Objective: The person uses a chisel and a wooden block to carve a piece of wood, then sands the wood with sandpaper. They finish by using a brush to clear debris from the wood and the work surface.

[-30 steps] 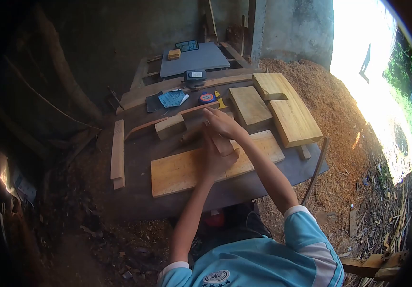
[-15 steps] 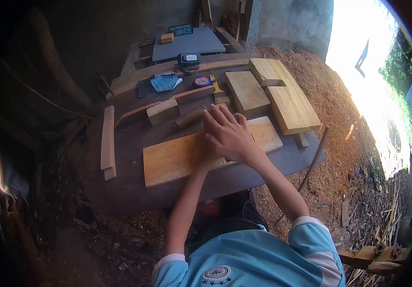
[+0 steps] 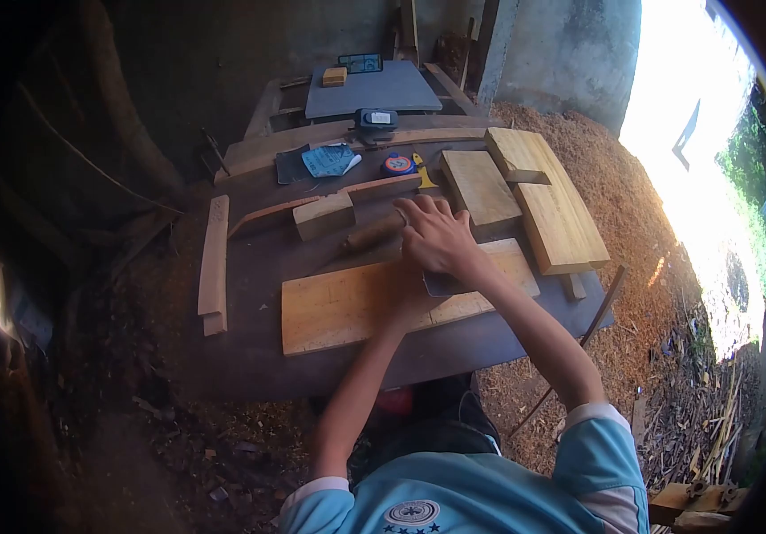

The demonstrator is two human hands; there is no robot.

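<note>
A flat wooden board [image 3: 338, 307] lies across the near part of the dark table. My right hand [image 3: 441, 238] is over the board's far edge, fingers bent and pointing away from me. Under its wrist shows the edge of a dark blue-grey sheet [image 3: 443, 284] that looks like sandpaper, lying on the board. My left hand [image 3: 411, 298] is low over the board beside it, smeared by motion and partly covered by the right hand. A round wooden stick or handle [image 3: 372, 235] lies just beyond the board, left of the right fingers.
Beyond lie a wood block [image 3: 324, 216], a blue sandpaper piece [image 3: 329, 160], a tape measure [image 3: 398, 165] and a yellow-handled brush [image 3: 422, 169]. Thick planks [image 3: 561, 209] lie at right. A narrow wood strip [image 3: 214, 267] is at left. Sawdust [image 3: 619, 178] heaps beside the table.
The view has shifted, so the table appears farther right and lower. My right hand has moved away from me over the board, and the dark sheet's edge now shows under its wrist.
</note>
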